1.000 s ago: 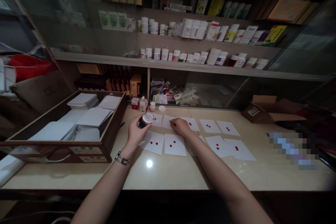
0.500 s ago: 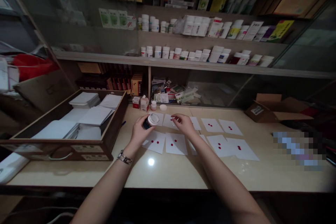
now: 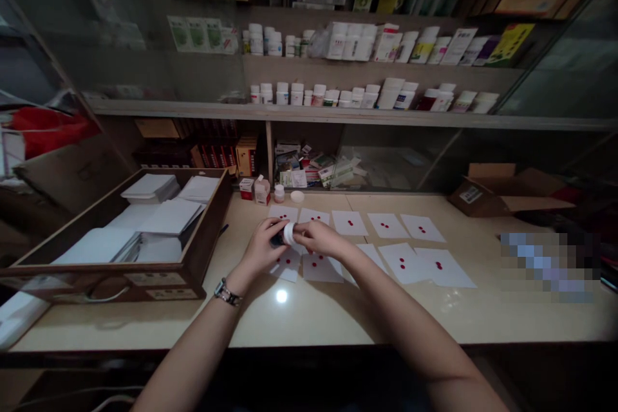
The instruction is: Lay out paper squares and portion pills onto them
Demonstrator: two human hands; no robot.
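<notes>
**Bottle:** A small dark bottle (image 3: 279, 238) with a white end (image 3: 290, 233) is held almost on its side between the two hands, above the left part of the paper rows.

**Left hand:** The left hand (image 3: 263, 248) is closed around the dark body of the bottle.

**Right hand:** The right hand (image 3: 321, 238) is also closed, and its fingers (image 3: 302, 229) are pressed around the white end.

**Left wrist:** A metal wrist band (image 3: 226, 292) is worn there.

**Paper:** White paper sheets (image 3: 350, 223) are laid in two rows on the counter, and the nearest ones are partly covered by the hands.

**Tablets:** Small groups of red tablets (image 3: 314, 264) are placed on the sheets.

**Counter:** The pale counter (image 3: 309, 315) is carrying the sheets, and a round white lid (image 3: 297, 196) is lying beyond the far row, just beside a small white bottle (image 3: 279, 193).

**Left side:** A wooden drawer (image 3: 212, 206) filled with stacks of white paper (image 3: 149, 188) is standing on the left of the counter.

**Right side:** An open cardboard box (image 3: 502, 196) is placed at the far right.

**Far side:** Shelves of white medicine bottles (image 3: 338, 96) are standing behind the counter.
</notes>
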